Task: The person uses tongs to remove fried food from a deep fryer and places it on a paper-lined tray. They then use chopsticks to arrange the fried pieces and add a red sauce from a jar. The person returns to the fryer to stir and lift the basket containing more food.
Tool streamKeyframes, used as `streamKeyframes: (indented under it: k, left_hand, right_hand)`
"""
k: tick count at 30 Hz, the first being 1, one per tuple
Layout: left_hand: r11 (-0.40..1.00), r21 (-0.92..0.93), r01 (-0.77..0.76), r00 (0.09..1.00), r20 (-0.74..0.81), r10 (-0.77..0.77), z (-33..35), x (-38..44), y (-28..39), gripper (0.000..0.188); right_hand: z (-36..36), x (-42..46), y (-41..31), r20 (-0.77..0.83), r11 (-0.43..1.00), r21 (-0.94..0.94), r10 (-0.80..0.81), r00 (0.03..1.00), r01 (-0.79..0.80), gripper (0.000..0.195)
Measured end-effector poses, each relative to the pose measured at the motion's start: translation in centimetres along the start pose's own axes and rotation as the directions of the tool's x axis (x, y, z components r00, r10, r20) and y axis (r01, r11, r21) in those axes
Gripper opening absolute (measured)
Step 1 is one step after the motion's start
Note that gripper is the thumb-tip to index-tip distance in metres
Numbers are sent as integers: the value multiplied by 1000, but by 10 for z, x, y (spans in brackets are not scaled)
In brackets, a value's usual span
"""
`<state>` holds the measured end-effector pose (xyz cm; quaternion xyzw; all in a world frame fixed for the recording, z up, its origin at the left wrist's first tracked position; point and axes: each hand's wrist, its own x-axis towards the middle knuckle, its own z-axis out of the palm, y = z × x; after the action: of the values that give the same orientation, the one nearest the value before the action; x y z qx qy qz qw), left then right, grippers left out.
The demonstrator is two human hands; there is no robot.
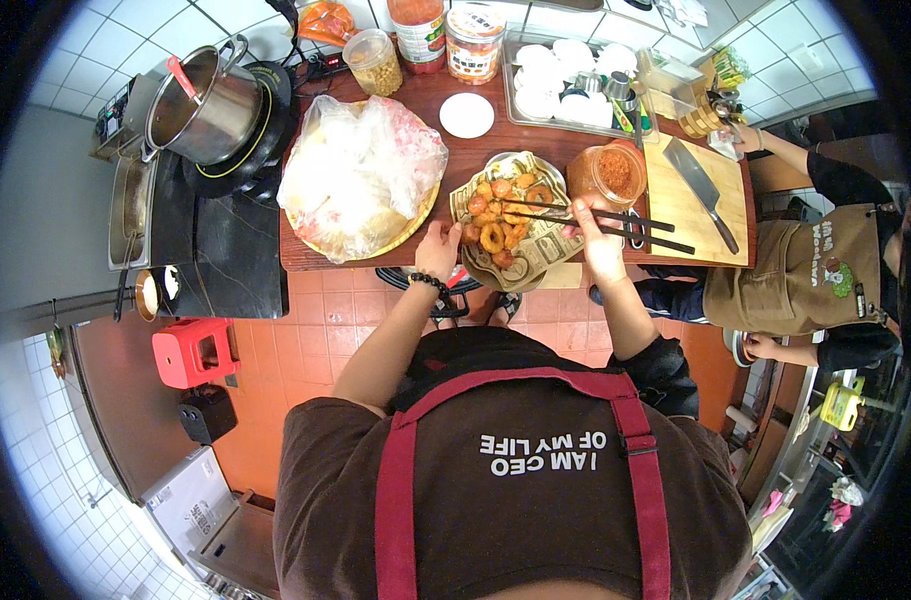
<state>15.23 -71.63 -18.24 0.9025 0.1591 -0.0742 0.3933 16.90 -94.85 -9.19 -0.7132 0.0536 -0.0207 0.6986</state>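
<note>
In my right hand [599, 234] is a pair of dark chopsticks [549, 211], their tips among the fried food. Fried rings and small reddish-brown pieces [493, 237] lie on printed brown paper [549, 244]. The paper lines a metal dish [551, 174], whose rim shows behind it. At the dish's left edge is my left hand [438, 249], its fingertips beside the paper and a brown piece; whether it grips the rim cannot be made out. An open jar of red-orange powder [614, 174] stands just beyond my right hand.
Left of the dish, a plastic bag [362, 172] covers a round woven tray [418, 225]. A cleaver [699, 184] lies on a cutting board [662, 202] at right, near a co-worker in a brown apron [785, 277]. A steel pot [204, 112] sits on a burner at far left.
</note>
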Motion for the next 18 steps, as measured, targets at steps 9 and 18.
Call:
streamKeyframes:
  k: [9,18]
  left_hand:
    - [957,-286,58,991,135,-19,26,10,-38,26]
    - [989,8,-150,989,-1,150,9,13,11,24]
  right_hand:
    - [13,-1,-21,93,979,-201,-8,996,27,13]
    - [14,2,11,37,996,-75,47,998,-44,13]
